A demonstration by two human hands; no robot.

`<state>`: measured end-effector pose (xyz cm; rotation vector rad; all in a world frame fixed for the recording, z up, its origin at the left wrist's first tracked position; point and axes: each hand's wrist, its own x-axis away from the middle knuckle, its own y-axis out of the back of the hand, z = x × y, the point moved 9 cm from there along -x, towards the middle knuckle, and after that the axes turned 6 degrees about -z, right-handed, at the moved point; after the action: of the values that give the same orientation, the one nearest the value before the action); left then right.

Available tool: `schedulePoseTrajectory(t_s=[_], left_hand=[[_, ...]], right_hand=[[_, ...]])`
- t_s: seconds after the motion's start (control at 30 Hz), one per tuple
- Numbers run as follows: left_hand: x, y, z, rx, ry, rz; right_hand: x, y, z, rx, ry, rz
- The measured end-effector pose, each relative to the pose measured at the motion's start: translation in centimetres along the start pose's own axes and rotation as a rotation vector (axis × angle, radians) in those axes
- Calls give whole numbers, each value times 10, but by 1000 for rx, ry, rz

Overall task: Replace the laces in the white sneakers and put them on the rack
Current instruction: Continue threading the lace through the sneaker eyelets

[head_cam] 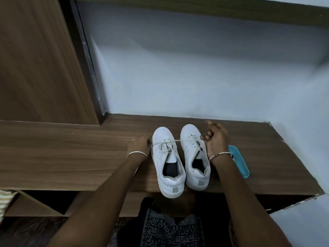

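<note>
**A:** Where were the shoes?

**B:** Two white low-top sneakers [165, 157] stood side by side with their heels toward the person. They were at the near edge of the brown wood-grain shelf top [71, 154], and I couldn't tell whether that counted as the rack.

**A:** And the hands?

**B:** Two, each wrist wearing one thin metal bangle [137, 153]. The left hand [139, 144] pinched one end of a single white lace [179, 140] just beside the left shoe. The right hand [216, 138], fingers curled, gripped the other end by the right shoe's toe. The lace ran taut across both shoes.

**A:** Risks?

**B:** I judged an uneven pull could leave one end short. It could also drag the left shoe off, since its heel appeared to overhang the edge. The right shoe looked unlaced, so much was left to do.

**A:** Anything beyond?

**B:** One teal plastic tray [239, 163], half hidden behind the right wrist, then the pale wall [178, 68].
</note>
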<state>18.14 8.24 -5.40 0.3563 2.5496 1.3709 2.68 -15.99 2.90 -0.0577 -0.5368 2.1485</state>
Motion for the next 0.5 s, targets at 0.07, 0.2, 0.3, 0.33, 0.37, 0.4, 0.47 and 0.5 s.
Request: schedulePoseTrajectory(t_s=[0.07,0.2,0.3,0.33,0.37,0.4,0.47,0.5], left_hand=[[1,-3,1,10,-8,19],[3,-8,2,5,-31,33],[6,-7,1,-47,-16,38],[6,-7,-1,-65,-21,37],[6,-7,-2,-72,-26,32],[6,-6,-4,-64,-37,16],[5,-2,-9,14,-48,-22],[4,0,-12,81,-53,-30]], right_hand=[[-1,7,10,277,108,22],[3,-11,-11,838,280,210],[12,-39,-41,1183,411,376],[16,-46,-47,1269,446,392],[20,-53,-49,1325,462,388],[22,-57,-52,1364,461,375],[20,-65,-60,1439,441,348],[19,-66,-63,1478,427,328]])
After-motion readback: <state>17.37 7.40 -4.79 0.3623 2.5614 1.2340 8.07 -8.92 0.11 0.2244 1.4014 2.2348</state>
